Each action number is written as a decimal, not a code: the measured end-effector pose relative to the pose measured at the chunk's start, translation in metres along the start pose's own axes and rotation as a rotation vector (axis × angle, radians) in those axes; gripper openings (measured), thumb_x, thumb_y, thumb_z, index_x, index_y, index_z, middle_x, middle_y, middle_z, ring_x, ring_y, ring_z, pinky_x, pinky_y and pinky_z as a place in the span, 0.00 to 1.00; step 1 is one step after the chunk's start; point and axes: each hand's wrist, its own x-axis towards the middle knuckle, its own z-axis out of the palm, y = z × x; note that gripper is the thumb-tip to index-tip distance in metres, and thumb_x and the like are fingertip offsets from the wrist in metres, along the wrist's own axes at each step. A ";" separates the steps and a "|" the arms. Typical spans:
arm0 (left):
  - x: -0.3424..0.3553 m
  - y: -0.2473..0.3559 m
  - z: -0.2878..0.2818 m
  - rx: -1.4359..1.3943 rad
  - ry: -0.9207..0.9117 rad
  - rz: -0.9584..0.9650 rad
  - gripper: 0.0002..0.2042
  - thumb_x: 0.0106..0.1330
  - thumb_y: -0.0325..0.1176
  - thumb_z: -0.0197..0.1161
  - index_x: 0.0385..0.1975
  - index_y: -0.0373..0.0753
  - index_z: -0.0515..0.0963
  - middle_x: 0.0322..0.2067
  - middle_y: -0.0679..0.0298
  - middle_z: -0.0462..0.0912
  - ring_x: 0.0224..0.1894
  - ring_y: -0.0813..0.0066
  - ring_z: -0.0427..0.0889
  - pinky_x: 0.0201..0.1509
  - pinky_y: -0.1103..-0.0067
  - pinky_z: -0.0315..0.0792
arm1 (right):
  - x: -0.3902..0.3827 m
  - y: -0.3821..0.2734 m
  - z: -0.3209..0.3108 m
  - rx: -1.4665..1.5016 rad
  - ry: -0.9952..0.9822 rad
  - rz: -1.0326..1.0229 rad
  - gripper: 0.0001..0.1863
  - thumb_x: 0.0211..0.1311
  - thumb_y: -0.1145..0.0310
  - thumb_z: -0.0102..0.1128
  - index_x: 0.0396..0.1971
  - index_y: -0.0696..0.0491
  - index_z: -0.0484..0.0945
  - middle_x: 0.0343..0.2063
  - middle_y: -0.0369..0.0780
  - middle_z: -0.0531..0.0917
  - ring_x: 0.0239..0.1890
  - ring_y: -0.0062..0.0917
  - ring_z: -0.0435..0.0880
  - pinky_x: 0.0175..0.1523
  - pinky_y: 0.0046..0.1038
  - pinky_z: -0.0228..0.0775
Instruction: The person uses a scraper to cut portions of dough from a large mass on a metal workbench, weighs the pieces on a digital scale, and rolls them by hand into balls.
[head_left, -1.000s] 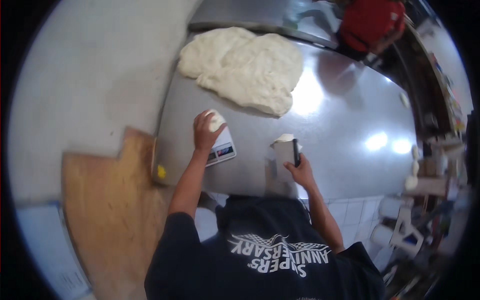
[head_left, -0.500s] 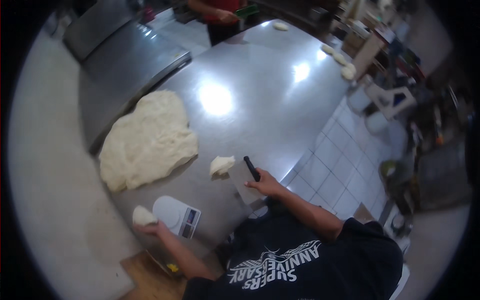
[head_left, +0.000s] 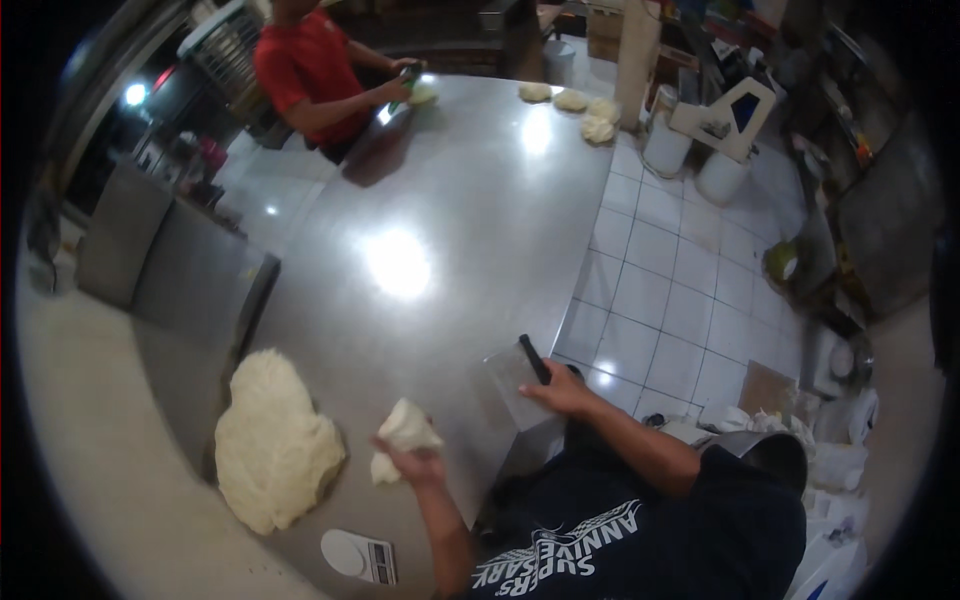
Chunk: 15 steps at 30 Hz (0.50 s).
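Observation:
My left hand (head_left: 420, 466) holds a pale lump of dough (head_left: 408, 424) over the steel table (head_left: 470, 270). A smaller bit of dough (head_left: 384, 469) shows just under that hand; whether the two touch I cannot tell. In my right hand (head_left: 562, 389) is a dough scraper (head_left: 515, 390) with a wide metal blade and a black handle, held near the table's right edge. Left of my left hand lies a large slab of dough (head_left: 275, 445). A white kitchen scale (head_left: 346, 552) with a small display sits nearer, its round plate bare.
Across the table a person in a red shirt (head_left: 310, 75) handles a green tool (head_left: 405, 85) beside a dough piece (head_left: 424, 95). Several dough pieces (head_left: 570, 100) lie along the far right edge. A steel cabinet (head_left: 200, 270) stands left; white buckets (head_left: 667, 150) stand on the tiled floor.
My left hand has carried its dough from beside the scale to the smaller piece on the table. The scraper stays in my right hand. The view has shifted, showing more of the other person.

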 end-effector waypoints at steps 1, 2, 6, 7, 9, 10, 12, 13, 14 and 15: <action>0.015 -0.029 0.029 0.135 -0.105 0.030 0.31 0.78 0.60 0.49 0.70 0.42 0.66 0.59 0.56 0.79 0.57 0.58 0.80 0.61 0.61 0.76 | 0.012 0.010 -0.027 0.044 0.026 0.027 0.34 0.57 0.55 0.77 0.56 0.62 0.77 0.42 0.44 0.86 0.43 0.28 0.85 0.49 0.31 0.76; 0.031 -0.056 0.062 0.274 -0.217 0.048 0.31 0.80 0.57 0.48 0.71 0.40 0.65 0.59 0.55 0.79 0.57 0.59 0.80 0.61 0.64 0.77 | 0.025 0.025 -0.053 0.093 0.061 0.063 0.33 0.57 0.55 0.77 0.55 0.62 0.77 0.41 0.44 0.86 0.42 0.28 0.85 0.48 0.31 0.76; 0.047 -0.129 0.245 0.638 -0.561 0.240 0.31 0.78 0.36 0.57 0.77 0.38 0.57 0.62 0.51 0.75 0.63 0.60 0.76 0.64 0.67 0.75 | 0.052 0.057 -0.161 0.182 0.267 0.207 0.31 0.57 0.56 0.76 0.53 0.62 0.77 0.39 0.44 0.86 0.40 0.29 0.84 0.47 0.32 0.76; 0.049 -0.145 0.286 0.641 -0.609 0.264 0.32 0.76 0.32 0.60 0.77 0.38 0.57 0.63 0.50 0.74 0.64 0.60 0.76 0.65 0.67 0.74 | 0.053 0.058 -0.183 0.188 0.323 0.206 0.30 0.57 0.57 0.76 0.52 0.61 0.77 0.38 0.44 0.86 0.40 0.29 0.84 0.47 0.32 0.77; 0.073 -0.186 0.357 0.777 -0.728 0.552 0.30 0.72 0.29 0.65 0.73 0.37 0.64 0.64 0.51 0.74 0.63 0.59 0.77 0.65 0.66 0.74 | 0.051 0.061 -0.226 0.198 0.445 0.204 0.27 0.58 0.59 0.75 0.50 0.61 0.77 0.37 0.44 0.86 0.39 0.29 0.84 0.47 0.32 0.77; 0.091 -0.205 0.387 0.920 -0.815 0.841 0.29 0.70 0.28 0.67 0.70 0.36 0.68 0.64 0.51 0.74 0.63 0.58 0.77 0.64 0.66 0.74 | 0.049 0.067 -0.241 0.215 0.496 0.223 0.25 0.58 0.60 0.75 0.49 0.60 0.77 0.37 0.44 0.86 0.39 0.28 0.84 0.46 0.32 0.77; 0.087 -0.238 0.461 0.785 -0.810 0.795 0.21 0.68 0.29 0.70 0.60 0.35 0.79 0.62 0.51 0.75 0.58 0.54 0.81 0.61 0.63 0.78 | 0.043 0.087 -0.268 0.249 0.619 0.243 0.23 0.59 0.62 0.74 0.47 0.60 0.77 0.37 0.43 0.86 0.38 0.28 0.84 0.46 0.32 0.77; 0.096 -0.258 0.489 0.739 -0.846 0.799 0.22 0.68 0.29 0.70 0.61 0.36 0.78 0.62 0.52 0.75 0.59 0.54 0.79 0.62 0.63 0.76 | 0.038 0.095 -0.277 0.267 0.655 0.252 0.20 0.60 0.65 0.73 0.46 0.60 0.77 0.36 0.42 0.86 0.38 0.27 0.84 0.46 0.31 0.76; 0.108 -0.281 0.511 0.694 -0.876 0.804 0.22 0.68 0.30 0.70 0.62 0.37 0.78 0.63 0.52 0.74 0.61 0.53 0.78 0.63 0.63 0.75 | 0.033 0.101 -0.282 0.279 0.686 0.267 0.20 0.60 0.65 0.73 0.46 0.60 0.77 0.36 0.42 0.86 0.38 0.27 0.84 0.47 0.31 0.76; 0.119 -0.306 0.532 0.641 -0.909 0.815 0.23 0.68 0.30 0.70 0.63 0.38 0.77 0.63 0.52 0.74 0.62 0.53 0.76 0.65 0.63 0.74 | 0.028 0.105 -0.287 0.292 0.722 0.275 0.19 0.60 0.66 0.72 0.46 0.60 0.77 0.37 0.42 0.86 0.38 0.26 0.84 0.47 0.31 0.76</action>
